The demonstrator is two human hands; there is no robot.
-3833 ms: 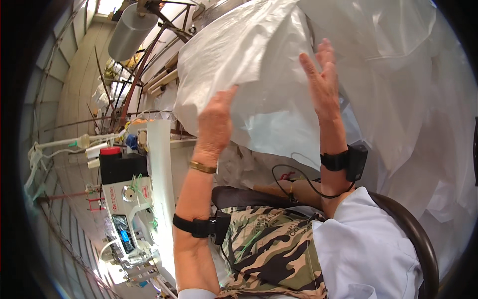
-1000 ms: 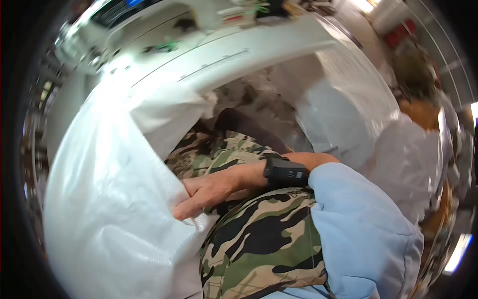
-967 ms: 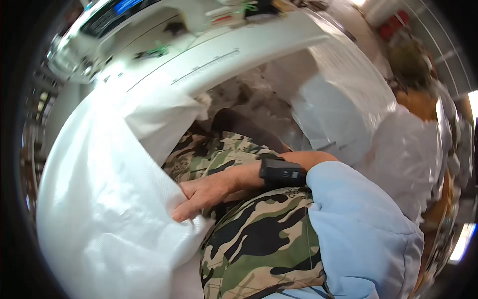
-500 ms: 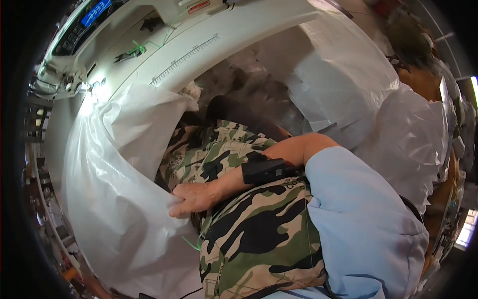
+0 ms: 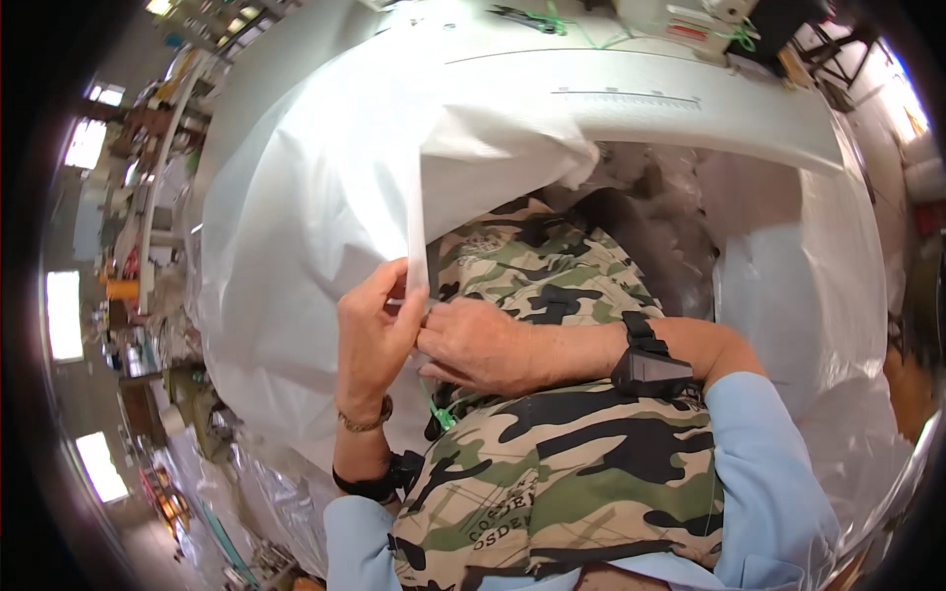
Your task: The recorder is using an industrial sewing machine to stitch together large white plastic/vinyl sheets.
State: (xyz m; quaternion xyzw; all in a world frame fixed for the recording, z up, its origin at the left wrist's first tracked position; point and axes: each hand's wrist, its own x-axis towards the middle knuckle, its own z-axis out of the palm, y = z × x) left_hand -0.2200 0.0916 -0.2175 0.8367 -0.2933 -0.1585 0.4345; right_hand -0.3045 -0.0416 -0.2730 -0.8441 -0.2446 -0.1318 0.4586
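A large white woven plastic sheet [image 5: 286, 227] hangs from the sewing table and drapes down on my left. My left hand [image 5: 374, 325] is closed, pinching the sheet's narrow folded edge between thumb and fingers. Right beside it, my right hand [image 5: 483, 345] has its fingers curled in at the same edge, just below the pinch. Its fingertips are partly hidden behind the left hand. Above both hands the folded edge runs up as a taut strip toward the table. A camouflage apron [image 5: 611, 433] covers my lap under the right forearm.
The white sewing table [image 5: 729, 133], with a ruler scale along its edge, curves across the top. Thread snips [image 5: 527, 18] and green thread lie on it. Crumpled clear plastic [image 5: 788, 266] is heaped at the right. Part of a sewing machine [image 5: 680, 25] stands at the back.
My view has swung left. The left hand, out of sight before, now pinches the sheet's edge next to the right hand. The edge is drawn into a straight fold.
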